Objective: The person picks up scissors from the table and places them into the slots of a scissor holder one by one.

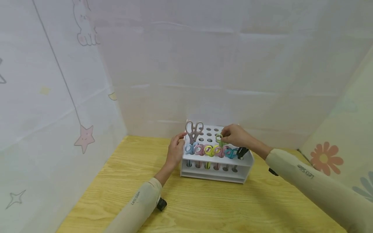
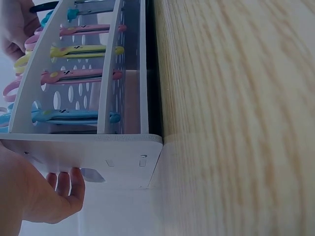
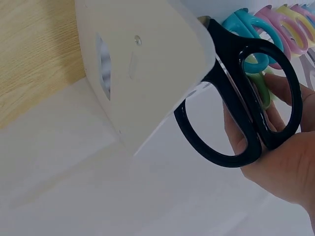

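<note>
A white tiered rack point(image 1: 215, 176) with round holes holds several scissors upright. My right hand point(image 1: 235, 136) pinches the handle of green scissors point(image 1: 219, 139) above its upper tier; in the right wrist view their green handle point(image 3: 261, 89) is partly hidden behind large black scissors point(image 3: 236, 54). The fingers of my left hand point(image 1: 175, 150) touch the rack's left side panel point(image 2: 123, 162). Along the front row stand blue scissors point(image 1: 190, 149), pink scissors point(image 1: 199, 149), yellow scissors point(image 1: 208, 150), another pink pair and teal scissors point(image 1: 229, 153). Brownish-grey scissors point(image 1: 192, 132) rise behind them.
The rack stands on a yellow wood-grain table point(image 1: 204, 207), near a pale sheet hung behind it point(image 1: 189, 81). Side sheets carry star, rabbit and flower prints. Bare holes point(image 1: 209, 134) show in the rack's back rows.
</note>
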Demonstrator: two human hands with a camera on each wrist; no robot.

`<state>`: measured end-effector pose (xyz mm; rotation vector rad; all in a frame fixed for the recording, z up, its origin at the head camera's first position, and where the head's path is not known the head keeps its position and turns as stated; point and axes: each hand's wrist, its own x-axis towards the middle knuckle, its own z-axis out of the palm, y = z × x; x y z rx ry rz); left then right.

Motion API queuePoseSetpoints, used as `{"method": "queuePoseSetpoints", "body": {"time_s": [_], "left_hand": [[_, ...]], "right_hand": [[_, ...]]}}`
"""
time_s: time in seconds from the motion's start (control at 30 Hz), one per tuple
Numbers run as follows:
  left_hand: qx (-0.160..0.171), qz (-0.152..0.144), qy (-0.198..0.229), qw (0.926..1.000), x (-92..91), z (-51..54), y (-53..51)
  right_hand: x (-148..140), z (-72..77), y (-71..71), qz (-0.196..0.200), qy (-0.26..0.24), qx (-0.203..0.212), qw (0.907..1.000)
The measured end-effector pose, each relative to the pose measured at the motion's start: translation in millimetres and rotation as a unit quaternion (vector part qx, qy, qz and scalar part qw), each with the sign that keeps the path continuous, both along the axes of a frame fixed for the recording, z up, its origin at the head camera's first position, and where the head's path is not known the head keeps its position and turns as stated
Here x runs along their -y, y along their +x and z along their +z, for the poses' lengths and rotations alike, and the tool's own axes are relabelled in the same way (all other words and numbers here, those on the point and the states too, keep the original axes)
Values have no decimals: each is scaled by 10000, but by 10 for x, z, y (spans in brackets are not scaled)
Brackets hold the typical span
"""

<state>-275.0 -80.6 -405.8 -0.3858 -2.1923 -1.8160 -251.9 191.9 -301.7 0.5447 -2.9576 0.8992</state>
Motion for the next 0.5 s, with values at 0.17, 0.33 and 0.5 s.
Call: {"method": "queuePoseSetpoints", "body": {"time_s": [0.17,0.33,0.5], "left_hand": [[23,-31,8,10000,-11,15,1],[36,-65,-13,10000,-38,5,-2],[43,-92,-9,9999,-59,-4,-10]], "right_hand": [[-19,-32,-30,185,151,173,9996],[-60,-69,-36,430,381,118,9983],[-51,-70,-16,649,558,-102,9963]]}}
